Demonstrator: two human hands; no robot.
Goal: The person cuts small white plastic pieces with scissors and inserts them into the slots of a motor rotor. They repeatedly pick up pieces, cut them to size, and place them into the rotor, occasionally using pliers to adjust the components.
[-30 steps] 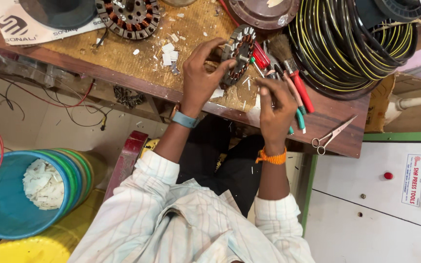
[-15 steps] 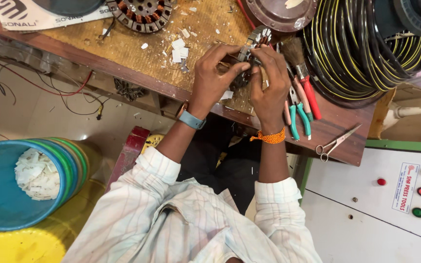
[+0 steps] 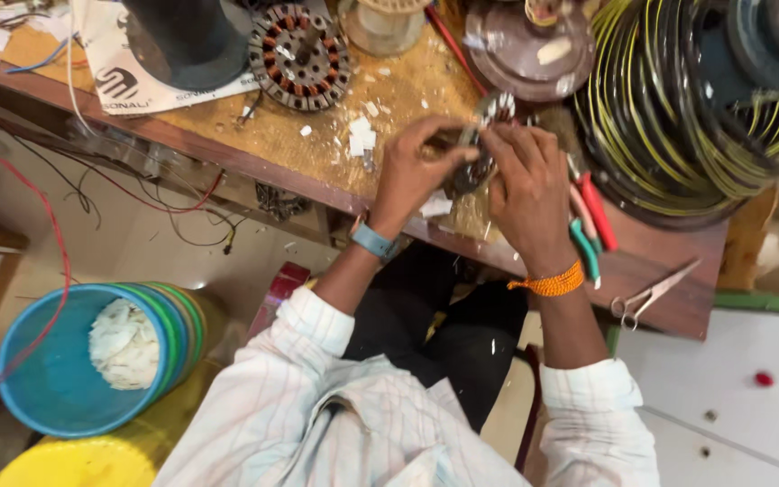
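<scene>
A round metal motor stator (image 3: 478, 144) with copper windings stands on edge at the front of the wooden workbench (image 3: 335, 149). My left hand (image 3: 416, 171) grips its left side. My right hand (image 3: 526, 189) closes over its right side and partly hides it. A blue watch sits on my left wrist and an orange thread band on my right wrist. Red-handled pliers (image 3: 593, 207) and green-handled pliers (image 3: 584, 251) lie just right of my right hand.
A second stator (image 3: 299, 56) lies flat further back on the bench. A big coil of yellow-and-black wire (image 3: 687, 117) fills the right side. Scissors (image 3: 651, 293) lie at the bench's front right. Stacked blue tubs (image 3: 83, 361) holding white scraps stand on the floor at left.
My right hand has left the pliers and come onto the stator beside my left hand. Both hands now hold it together.
</scene>
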